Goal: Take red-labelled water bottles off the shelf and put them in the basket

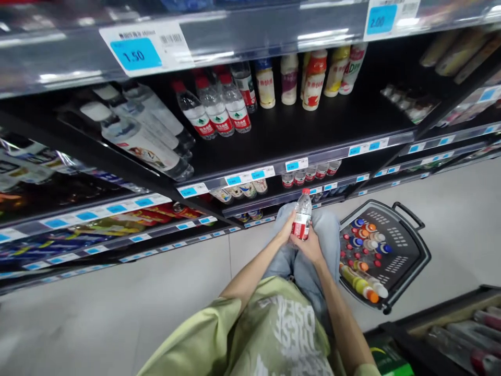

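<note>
A clear water bottle point(302, 215) with a red cap and a red-and-white label is held upright in front of my knees. My left hand point(287, 228) wraps its left side, and my right hand point(310, 244) grips it low on the right. Both hands are closed on this one bottle; some fingers are hidden behind it. On the shelf beyond stand similar red-capped water bottles point(219, 112). Beside them are several drink bottles with coloured wraps, among them an orange-capped one point(314, 81).
To my right on the floor is a black basket point(420, 245) holding many capped bottles, with a yellow bottle point(358, 284) lying in it. Large clear bottles point(141, 141) lean at the left of the shelf. Another rack point(434, 308) stands at the lower right.
</note>
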Tool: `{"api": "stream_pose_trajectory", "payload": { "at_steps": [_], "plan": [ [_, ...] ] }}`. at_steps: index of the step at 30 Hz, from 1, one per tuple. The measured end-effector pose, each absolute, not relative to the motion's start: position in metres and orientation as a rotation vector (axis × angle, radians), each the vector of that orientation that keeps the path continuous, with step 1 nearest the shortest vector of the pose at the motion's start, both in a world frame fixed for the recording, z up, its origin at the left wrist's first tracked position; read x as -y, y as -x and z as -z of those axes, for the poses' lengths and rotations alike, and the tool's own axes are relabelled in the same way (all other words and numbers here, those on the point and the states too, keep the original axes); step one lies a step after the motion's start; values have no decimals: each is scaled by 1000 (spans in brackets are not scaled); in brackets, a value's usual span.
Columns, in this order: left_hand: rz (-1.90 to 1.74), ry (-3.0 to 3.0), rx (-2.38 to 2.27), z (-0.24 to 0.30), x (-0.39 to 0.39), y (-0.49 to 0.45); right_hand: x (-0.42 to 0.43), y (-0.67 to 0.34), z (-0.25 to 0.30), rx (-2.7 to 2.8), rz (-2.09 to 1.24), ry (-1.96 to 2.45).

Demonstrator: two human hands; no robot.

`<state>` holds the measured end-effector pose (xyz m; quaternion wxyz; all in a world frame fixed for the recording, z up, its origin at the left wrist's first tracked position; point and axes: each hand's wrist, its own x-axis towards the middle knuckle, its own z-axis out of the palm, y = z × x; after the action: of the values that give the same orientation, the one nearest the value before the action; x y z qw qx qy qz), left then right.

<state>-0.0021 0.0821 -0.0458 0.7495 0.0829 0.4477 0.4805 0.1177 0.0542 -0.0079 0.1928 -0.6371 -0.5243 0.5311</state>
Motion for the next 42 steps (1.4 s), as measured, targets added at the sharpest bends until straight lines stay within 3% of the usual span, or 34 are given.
{"api": "stream_pose_trajectory", "payload": {
  "at_steps": [7,15,29,42],
  "plan": [
    [-990,142,-825,45,-101,7,-55,-110,3,1502,-1435,1823],
    [-1018,166,-807,41,-100,14,-55,-118,-3,1750,-1366,1927],
    [-1024,253,-746,50,-99,16,-56,-118,2,1648,-1269,1938],
    [-1214,234,-766,62,-102,15,-52,-114,11,1785,-892,2002]
  ]
}}
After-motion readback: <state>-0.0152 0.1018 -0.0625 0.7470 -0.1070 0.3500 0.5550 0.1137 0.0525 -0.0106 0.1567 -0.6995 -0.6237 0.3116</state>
